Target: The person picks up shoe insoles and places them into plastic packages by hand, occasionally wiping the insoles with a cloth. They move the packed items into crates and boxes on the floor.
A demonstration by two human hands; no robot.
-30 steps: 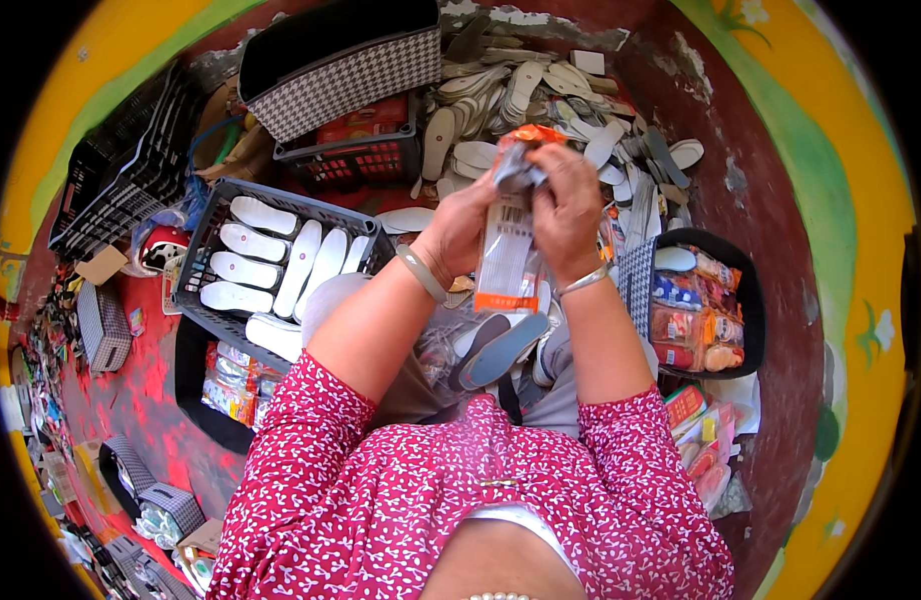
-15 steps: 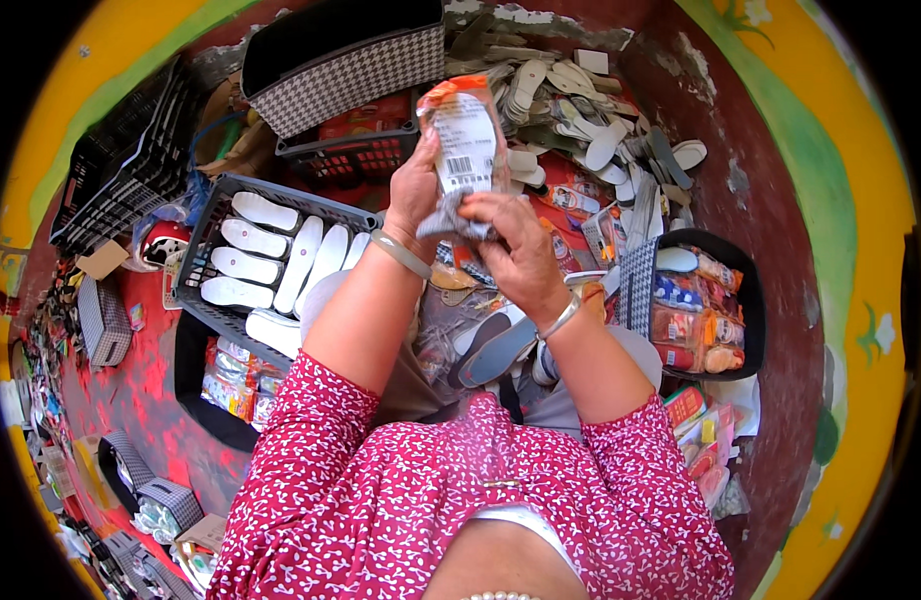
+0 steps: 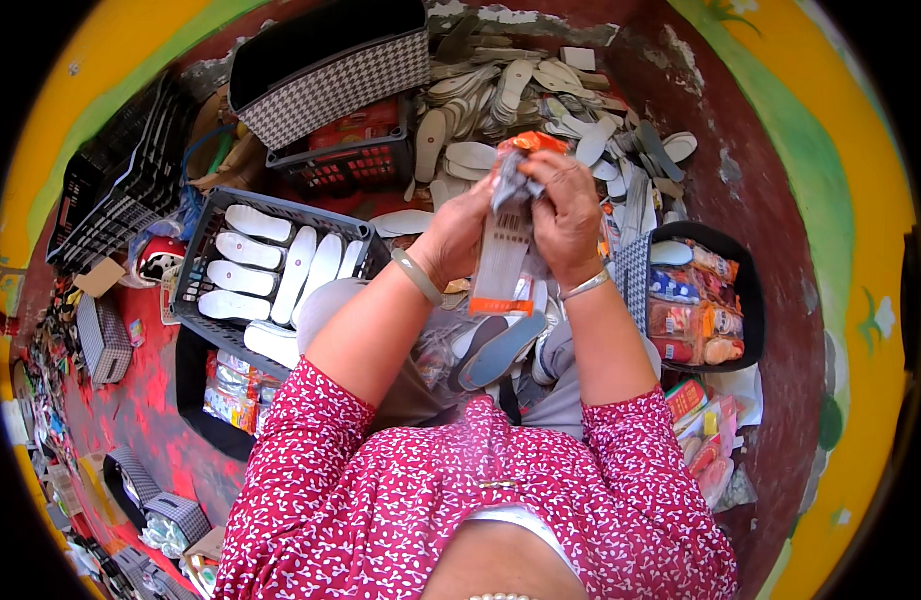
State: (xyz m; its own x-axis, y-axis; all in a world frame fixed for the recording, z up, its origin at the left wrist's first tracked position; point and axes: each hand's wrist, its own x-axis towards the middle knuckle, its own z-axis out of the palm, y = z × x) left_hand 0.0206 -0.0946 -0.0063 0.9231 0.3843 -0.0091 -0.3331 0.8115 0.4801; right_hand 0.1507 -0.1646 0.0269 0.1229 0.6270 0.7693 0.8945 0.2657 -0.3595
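The clear packet of insoles (image 3: 503,262) has come down from where it was held high half a second ago, flat face toward the camera in the upper middle of the frame; it now hangs lower, just above centre, with its long body dangling toward the person's lap; both hands have closed in on its top end, much as they stood a second ago; I judge from this that the packet has been looked over and the work is back at its orange-topped mouth, a sealing or folding sort of step.

The left hand (image 3: 461,235) is curled shut on the packet's upper left edge, fingers wrapped round the plastic, a pale green bangle (image 3: 418,276) on that wrist; the right hand (image 3: 564,215) is closed over the top right corner, fingertips pinching the crumpled orange header (image 3: 531,143), a silver bracelet (image 3: 587,287) below it; the two hands are near touching, with the packet's neck between them; neither shows any open gap.

Left of the hands sits a black plastic crate (image 3: 206,225) with white insoles (image 3: 281,265) laid in rows; behind, at upper centre, a loose heap of grey and cream insoles (image 3: 541,95) lies on the floor; at right of the frame a round dark tub (image 3: 751,300) holds finished packets; grey insoles (image 3: 501,345) rest on the lap below the hanging packet.
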